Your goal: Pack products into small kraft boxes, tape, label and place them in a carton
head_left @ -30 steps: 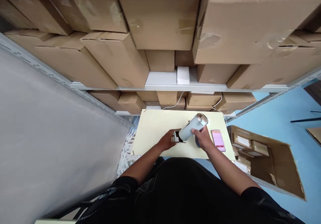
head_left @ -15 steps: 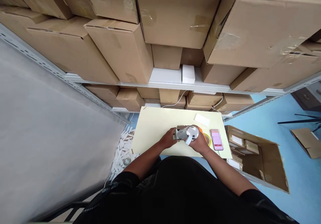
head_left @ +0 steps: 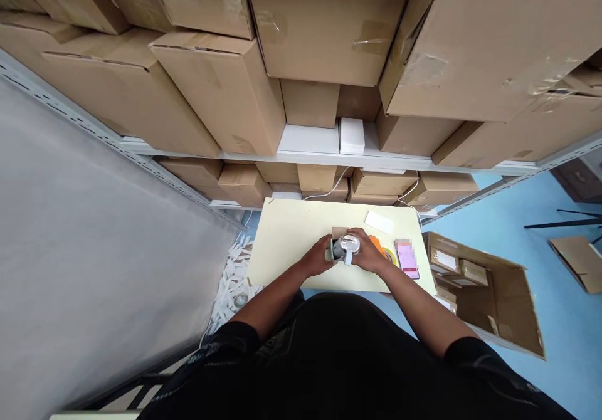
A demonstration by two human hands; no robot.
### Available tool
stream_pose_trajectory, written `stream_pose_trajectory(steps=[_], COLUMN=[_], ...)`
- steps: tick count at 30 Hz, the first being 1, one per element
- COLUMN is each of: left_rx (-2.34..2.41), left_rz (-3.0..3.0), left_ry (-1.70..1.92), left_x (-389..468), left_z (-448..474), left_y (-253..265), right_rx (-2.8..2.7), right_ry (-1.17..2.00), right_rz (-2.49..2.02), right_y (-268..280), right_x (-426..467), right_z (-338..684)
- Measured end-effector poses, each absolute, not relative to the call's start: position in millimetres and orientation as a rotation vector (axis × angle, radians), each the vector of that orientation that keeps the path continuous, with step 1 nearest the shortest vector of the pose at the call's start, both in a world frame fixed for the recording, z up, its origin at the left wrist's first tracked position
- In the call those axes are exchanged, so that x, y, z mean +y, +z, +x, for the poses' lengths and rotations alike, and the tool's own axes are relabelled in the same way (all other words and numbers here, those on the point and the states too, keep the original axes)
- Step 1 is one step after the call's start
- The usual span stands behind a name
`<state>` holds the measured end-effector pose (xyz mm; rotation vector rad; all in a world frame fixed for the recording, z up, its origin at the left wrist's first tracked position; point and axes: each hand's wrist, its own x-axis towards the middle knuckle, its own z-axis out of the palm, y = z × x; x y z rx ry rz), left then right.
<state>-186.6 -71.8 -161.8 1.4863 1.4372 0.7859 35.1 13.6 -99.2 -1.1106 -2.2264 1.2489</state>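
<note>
Over the front middle of the table, my right hand [head_left: 370, 256] is closed round a silver-grey cylinder [head_left: 349, 243] with a shiny round end. A pale strap [head_left: 348, 257] hangs from that end toward me. Just left of it, my left hand [head_left: 318, 258] grips a small open box [head_left: 339, 232], whose brown flap stands up at the far side. The cylinder is tilted, its darker end at the box's mouth; how deep it sits inside is hidden. Beside my right hand are an orange thing [head_left: 376, 243] and a roll of yellow tape [head_left: 390, 256], both partly covered.
A phone [head_left: 407, 258] and a white card or flat box [head_left: 379, 222] lie on the pale table [head_left: 282, 238]. Shelves with many cartons [head_left: 329, 25] rise behind it. An open carton [head_left: 508, 301] holding smaller boxes stands right; white scraps [head_left: 230, 282] cover the floor left.
The cylinder has swung more upright and moved slightly left with my right hand, toward the box. The box's brown flap now shows more behind it.
</note>
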Motion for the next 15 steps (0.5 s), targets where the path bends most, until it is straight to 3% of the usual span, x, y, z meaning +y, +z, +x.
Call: stream_pose_trajectory(steps=[6,10,15], left_rx=[1.413,1.297,1.15], left_rz=[1.703,1.947,2.004], left_ry=[0.942,0.687,0.46], left_x=[-83,-65,-40], left_z=[-178,-181,-191], left_y=[-83,-30,-8], right_rx=[-2.246,-2.219,-2.177], right_ry=[1.228,1.262,1.331], right_rz=[-1.099,-1.072,-1.094], right_y=[-98,-96,-96], right_x=[14,11,11], right_z=[33,33,34])
